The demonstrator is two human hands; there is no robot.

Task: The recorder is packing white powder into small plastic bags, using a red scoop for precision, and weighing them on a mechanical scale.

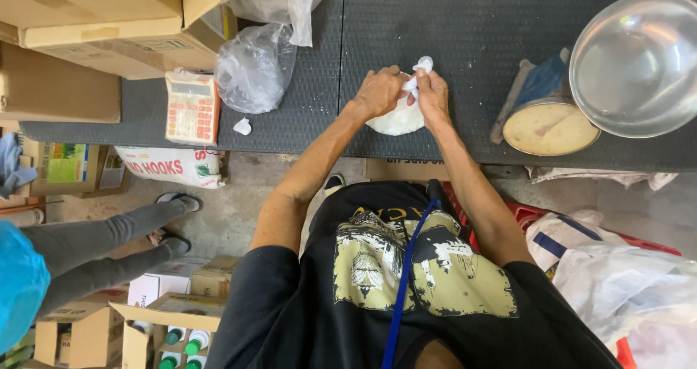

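So both hands are on a small clear bag of white powder sitting near the front edge of the dark tabletop, roughly in the middle of it. The left hand is curled over the top left of the bag, fingers closed around the gathered plastic. The right hand is pinching the twisted neck of the bag, which sticks up as a little white tuft between the two hands.

My read on the bag: soft and slumpy, it'll change shape wherever you press, and thin plastic like that gets slick once it's dusted with powder. Probably has a bit of weight for its size. I'd say the twisted neck is the only sane place to grab, since squeezing the belly could burst it or push powder out.

Other stuff around: a big shiny metal bowl toward the right end, a round scale dial just beside it, a calculator and an empty crumpled plastic bag over on the left, cardboard boxes at the far left corner. Someone else's legs in grey are on the floor off to the left.
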